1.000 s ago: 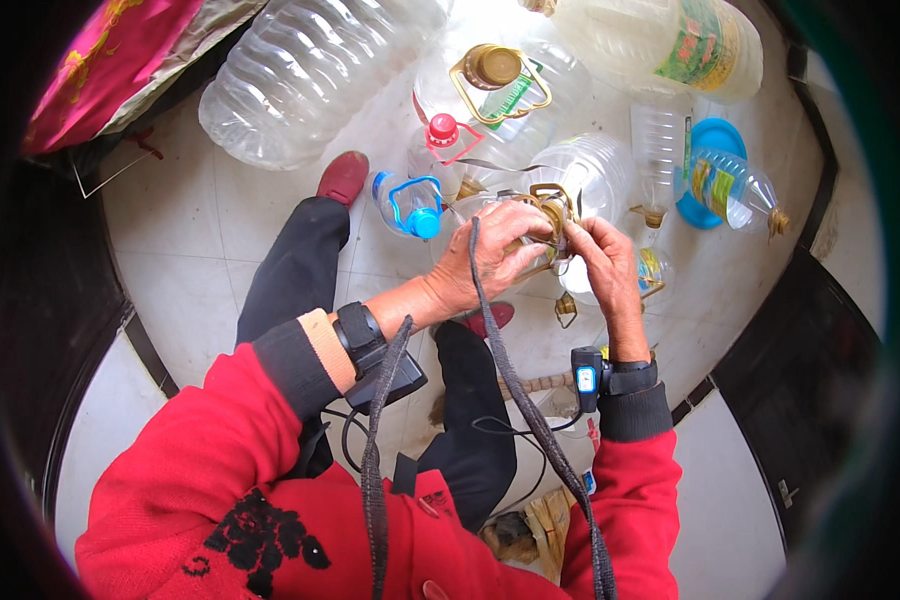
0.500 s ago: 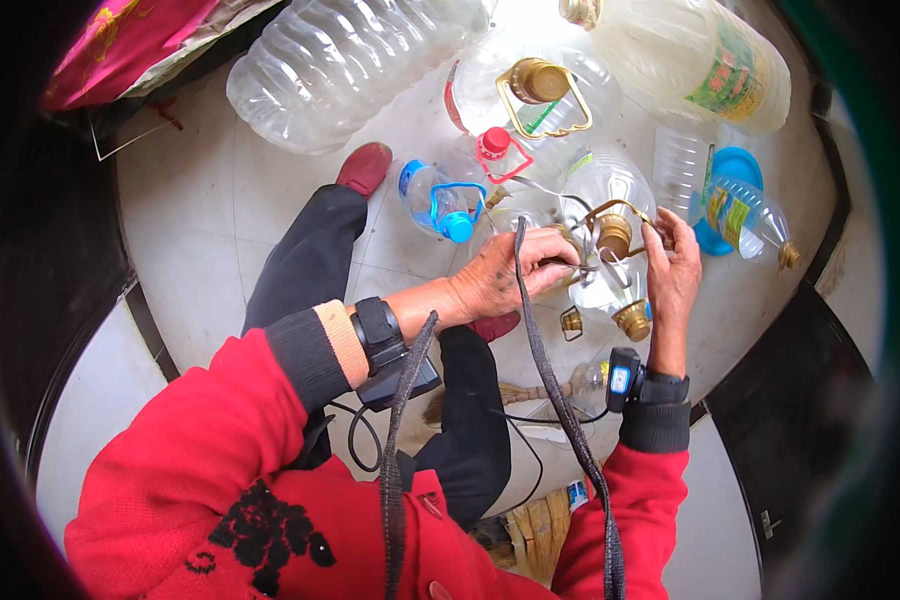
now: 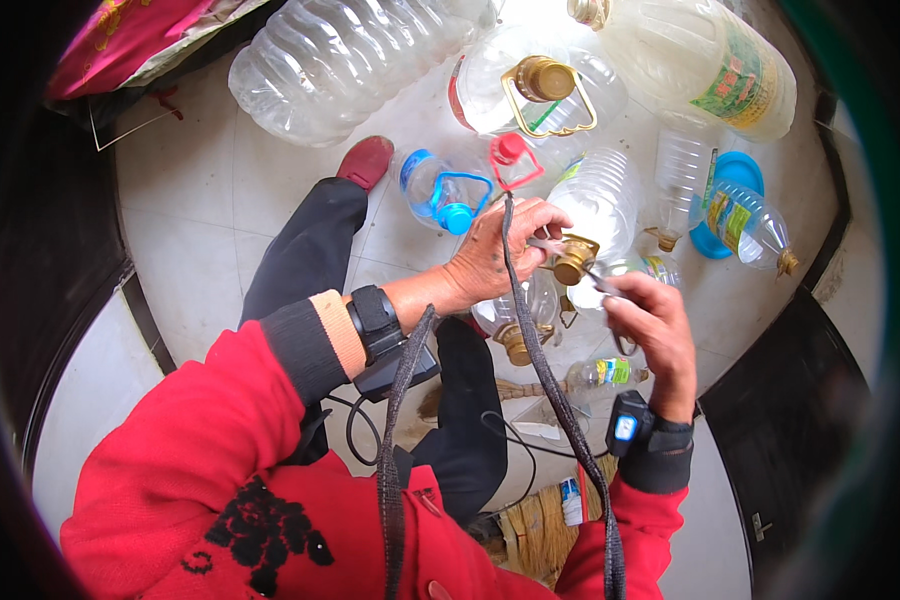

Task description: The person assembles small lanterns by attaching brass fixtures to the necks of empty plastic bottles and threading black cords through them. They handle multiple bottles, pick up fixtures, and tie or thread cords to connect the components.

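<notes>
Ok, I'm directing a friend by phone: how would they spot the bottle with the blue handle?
On the pale tiled floor, find the fully visible red shoe. Between it and the left hand is a clear bottle with a blue handle. Its blue cap sets it apart from the red-capped bottle beside it.

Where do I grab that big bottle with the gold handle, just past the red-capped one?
Take it by the gold handle, coming from the near side, where the person is. It's an open loop jutting that way from the bottle's cap, so it should be easier to hook than the wide round body.
</notes>
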A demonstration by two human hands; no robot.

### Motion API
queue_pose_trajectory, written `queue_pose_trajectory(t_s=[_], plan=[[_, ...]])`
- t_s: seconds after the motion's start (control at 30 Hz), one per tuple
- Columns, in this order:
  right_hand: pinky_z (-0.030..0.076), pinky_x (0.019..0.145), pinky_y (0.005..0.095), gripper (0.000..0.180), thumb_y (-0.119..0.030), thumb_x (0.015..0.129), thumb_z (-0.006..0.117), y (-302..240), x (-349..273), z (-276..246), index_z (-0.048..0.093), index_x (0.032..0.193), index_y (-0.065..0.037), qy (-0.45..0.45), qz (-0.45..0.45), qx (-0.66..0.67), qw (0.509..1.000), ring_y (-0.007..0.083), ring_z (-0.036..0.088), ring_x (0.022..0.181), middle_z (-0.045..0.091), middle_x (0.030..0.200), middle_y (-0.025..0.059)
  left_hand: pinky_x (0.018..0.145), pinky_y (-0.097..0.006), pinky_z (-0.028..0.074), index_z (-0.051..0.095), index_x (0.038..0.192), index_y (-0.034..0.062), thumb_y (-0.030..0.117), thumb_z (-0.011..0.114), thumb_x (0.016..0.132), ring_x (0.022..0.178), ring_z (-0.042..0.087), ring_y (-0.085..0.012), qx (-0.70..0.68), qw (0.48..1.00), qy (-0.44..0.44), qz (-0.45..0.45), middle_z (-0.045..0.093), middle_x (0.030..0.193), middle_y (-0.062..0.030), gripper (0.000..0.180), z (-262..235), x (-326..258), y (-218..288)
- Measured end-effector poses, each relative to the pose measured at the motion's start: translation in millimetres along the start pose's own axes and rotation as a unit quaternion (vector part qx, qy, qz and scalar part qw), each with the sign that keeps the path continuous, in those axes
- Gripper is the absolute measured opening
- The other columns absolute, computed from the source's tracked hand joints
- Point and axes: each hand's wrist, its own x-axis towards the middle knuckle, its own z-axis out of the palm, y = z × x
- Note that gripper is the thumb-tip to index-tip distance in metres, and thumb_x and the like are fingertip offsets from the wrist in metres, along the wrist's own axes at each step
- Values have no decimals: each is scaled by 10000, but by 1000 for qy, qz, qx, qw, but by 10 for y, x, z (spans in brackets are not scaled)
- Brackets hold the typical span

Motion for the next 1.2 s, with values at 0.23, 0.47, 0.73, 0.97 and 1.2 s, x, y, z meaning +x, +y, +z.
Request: queue_pose_trajectory(t_s=[0.23, 0.47, 0.73, 0.97, 1.2], plan=[[308, 448, 150, 121, -43, 750, 563, -239, -232, -251, 558, 864, -3, 122, -132, 80, 981, 25, 445, 519, 515, 639, -17, 794, -353, 376, 496, 977, 99, 116, 597, 704, 944, 465, -284, 100, 991, 76, 38, 496, 998, -93, 291, 8, 49, -96], [276, 418, 148, 135, -92, 751, 587, -675, 38, -91, 566, 866, -24, 66, -164, 38, 984, 16, 415, 473, 526, 589, -7, 876, -362, 395, 370, 1159, 40, 162, 617, 764, 1034, 492, -275, 10, 995, 17, -96, 466, 1145, -141, 482, 76, 6, -278], [398, 473, 160, 141, -55, 714, 603, -1094, 194, 124, 553, 820, 23, -92, -289, 150, 941, 73, 532, 534, 570, 659, 53, 876, -344, 406, 367, 1166, 12, 117, 569, 768, 1058, 474, -226, -80, 981, 33, -174, 464, 1124, -151, 459, 102, 49, -264], [264, 324, 172, 203, -183, 744, 575, -1202, 253, 176, 475, 804, -17, -121, -427, 126, 887, 49, 316, 336, 476, 573, 79, 690, -342, 458, 444, 1015, 15, 118, 578, 736, 810, 554, -244, -16, 975, 123, -186, 499, 975, -136, 326, 4, 166, -162], [246, 359, 159, 141, -145, 874, 427, -1289, 433, 119, 465, 940, -27, -117, -382, 170, 901, 16, 228, 315, 477, 580, 61, 727, -363, 432, 448, 1010, 50, 121, 631, 717, 858, 538, -302, 139, 978, -93, -121, 533, 934, -130, 353, -19, 74, -227]])
